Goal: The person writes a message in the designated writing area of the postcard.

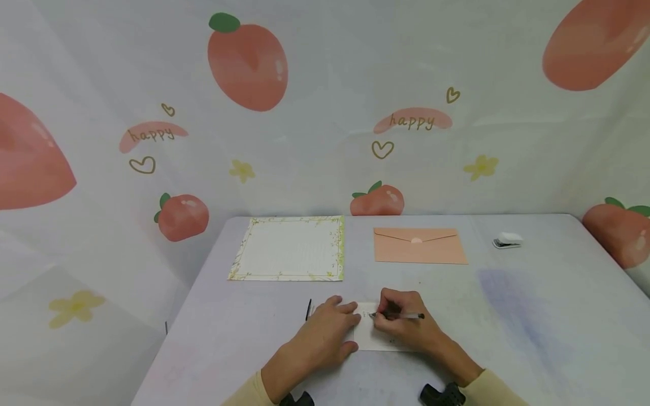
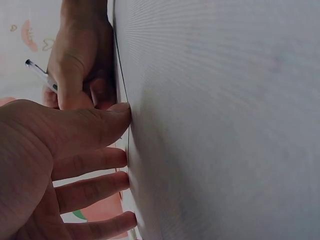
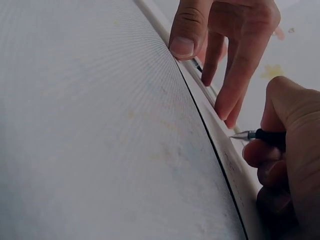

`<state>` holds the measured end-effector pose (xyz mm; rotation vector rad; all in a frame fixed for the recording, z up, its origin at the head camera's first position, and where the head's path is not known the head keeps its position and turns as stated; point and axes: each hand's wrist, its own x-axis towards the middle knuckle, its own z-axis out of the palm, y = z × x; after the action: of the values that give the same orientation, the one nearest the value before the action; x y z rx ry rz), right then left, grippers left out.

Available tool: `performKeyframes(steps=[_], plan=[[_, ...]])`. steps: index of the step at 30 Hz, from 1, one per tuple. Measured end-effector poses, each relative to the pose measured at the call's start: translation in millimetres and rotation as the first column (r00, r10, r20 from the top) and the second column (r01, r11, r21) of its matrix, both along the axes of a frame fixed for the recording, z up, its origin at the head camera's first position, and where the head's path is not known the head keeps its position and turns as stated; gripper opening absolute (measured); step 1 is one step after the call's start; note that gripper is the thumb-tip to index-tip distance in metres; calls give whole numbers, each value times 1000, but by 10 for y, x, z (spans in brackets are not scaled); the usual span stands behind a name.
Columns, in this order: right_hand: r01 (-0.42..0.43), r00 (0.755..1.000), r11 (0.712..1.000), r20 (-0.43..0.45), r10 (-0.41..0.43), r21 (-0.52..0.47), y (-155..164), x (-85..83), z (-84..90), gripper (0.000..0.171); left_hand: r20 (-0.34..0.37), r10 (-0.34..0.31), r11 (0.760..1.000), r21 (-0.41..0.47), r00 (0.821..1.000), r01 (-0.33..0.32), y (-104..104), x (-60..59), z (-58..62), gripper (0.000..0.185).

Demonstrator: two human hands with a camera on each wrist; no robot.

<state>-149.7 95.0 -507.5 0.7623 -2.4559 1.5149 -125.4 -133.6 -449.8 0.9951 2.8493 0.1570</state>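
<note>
My right hand (image 1: 406,321) pinches a pen (image 1: 408,316) with a clear barrel and a dark grip. In the right wrist view the silver tip of the pen (image 3: 245,135) meets a white paper (image 3: 220,135). A few small dark marks show on this paper (image 1: 367,332) in the head view. My left hand (image 1: 325,332) rests on the paper's left part with fingers spread, and hides that part. In the left wrist view the thumb and fingertips of my left hand (image 2: 75,150) press at the paper's edge.
Behind the left hand lies a white sheet with a floral border (image 1: 289,248). A peach envelope (image 1: 420,248) with its flap up sits further right, and a small white stapler (image 1: 508,241) beyond it. A slim black item (image 1: 308,309) pokes out beside my left hand.
</note>
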Motion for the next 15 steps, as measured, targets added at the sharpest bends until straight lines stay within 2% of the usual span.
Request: performKeyframes(steps=[6, 11, 15], plan=[[6, 1000, 1000, -3, -6, 0, 1, -1, -3, 32, -16, -11, 1000, -3, 1000, 11, -2, 0, 14, 47], [58, 998, 998, -17, -59, -29, 34, 13, -1, 35, -27, -14, 1000, 7, 1000, 14, -1, 6, 10, 47], [79, 997, 997, 19, -79, -16, 69, 30, 13, 34, -18, -6, 1000, 5, 1000, 6, 1, 11, 12, 47]])
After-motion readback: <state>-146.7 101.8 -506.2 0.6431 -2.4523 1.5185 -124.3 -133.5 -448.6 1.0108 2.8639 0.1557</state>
